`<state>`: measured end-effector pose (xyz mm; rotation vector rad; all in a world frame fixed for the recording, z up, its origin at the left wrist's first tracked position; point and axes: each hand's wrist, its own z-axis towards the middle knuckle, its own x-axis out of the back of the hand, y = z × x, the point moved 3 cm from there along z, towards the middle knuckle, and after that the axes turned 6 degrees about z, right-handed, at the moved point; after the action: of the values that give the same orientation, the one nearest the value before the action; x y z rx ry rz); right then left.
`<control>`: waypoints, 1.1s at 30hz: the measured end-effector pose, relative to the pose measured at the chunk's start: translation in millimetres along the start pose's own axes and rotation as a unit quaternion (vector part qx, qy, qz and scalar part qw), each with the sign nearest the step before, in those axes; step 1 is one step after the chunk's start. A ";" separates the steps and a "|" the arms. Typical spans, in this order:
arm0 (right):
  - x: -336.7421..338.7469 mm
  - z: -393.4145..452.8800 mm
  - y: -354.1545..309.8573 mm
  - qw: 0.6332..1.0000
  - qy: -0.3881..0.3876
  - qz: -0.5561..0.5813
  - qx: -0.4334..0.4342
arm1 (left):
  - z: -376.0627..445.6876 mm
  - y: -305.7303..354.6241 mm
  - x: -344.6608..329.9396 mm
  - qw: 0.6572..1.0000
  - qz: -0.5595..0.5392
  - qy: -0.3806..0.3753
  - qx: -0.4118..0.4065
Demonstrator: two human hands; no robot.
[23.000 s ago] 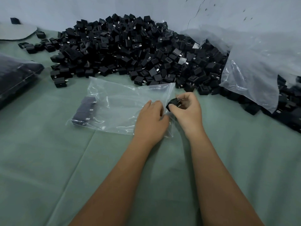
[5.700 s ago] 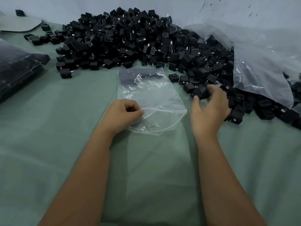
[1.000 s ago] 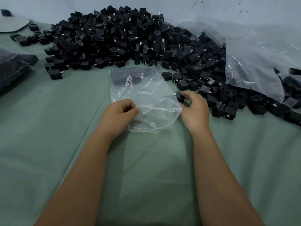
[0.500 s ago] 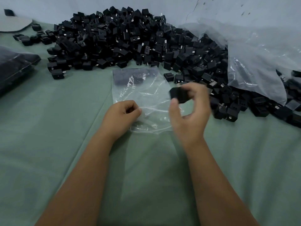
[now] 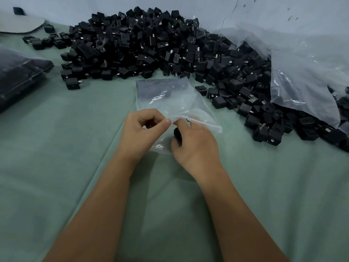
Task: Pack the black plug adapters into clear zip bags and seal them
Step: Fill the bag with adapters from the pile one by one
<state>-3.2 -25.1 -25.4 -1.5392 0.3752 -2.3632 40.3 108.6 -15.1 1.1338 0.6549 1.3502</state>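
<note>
A clear zip bag (image 5: pixel 181 103) lies on the green cloth with its mouth toward me. Dark adapters (image 5: pixel 154 90) show through its far end. My left hand (image 5: pixel 143 133) pinches the upper lip of the mouth and lifts it. My right hand (image 5: pixel 196 146) grips a black plug adapter (image 5: pixel 177 133) and has its fingers inside the mouth. A big heap of black plug adapters (image 5: pixel 151 46) spreads across the back and right.
A large crumpled clear plastic sack (image 5: pixel 302 69) covers the heap's right part. A filled dark bag (image 5: pixel 17 76) lies at the left edge. A grey flat piece (image 5: pixel 20 25) sits far left by the wall. Green cloth (image 5: pixel 56 167) covers the table.
My right hand has come down from above the bag with the adapter and pushed into the bag's mouth. The left hand keeps its pinch on the lip.
</note>
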 end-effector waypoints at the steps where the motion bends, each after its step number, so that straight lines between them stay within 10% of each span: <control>1: 2.7 -0.4 -1.1 1.000 0.008 0.014 -0.003 | 0.2 -0.3 0.4 1.000 0.000 0.002 0.002; 33: 2.8 -2.1 0.2 0.988 0.001 0.137 -0.066 | 2.3 -4.9 -1.9 1.000 0.001 0.016 0.012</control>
<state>-6.1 -26.2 -24.0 -1.4348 0.7098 -2.1646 44.1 107.0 -19.1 1.1345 0.6954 1.3684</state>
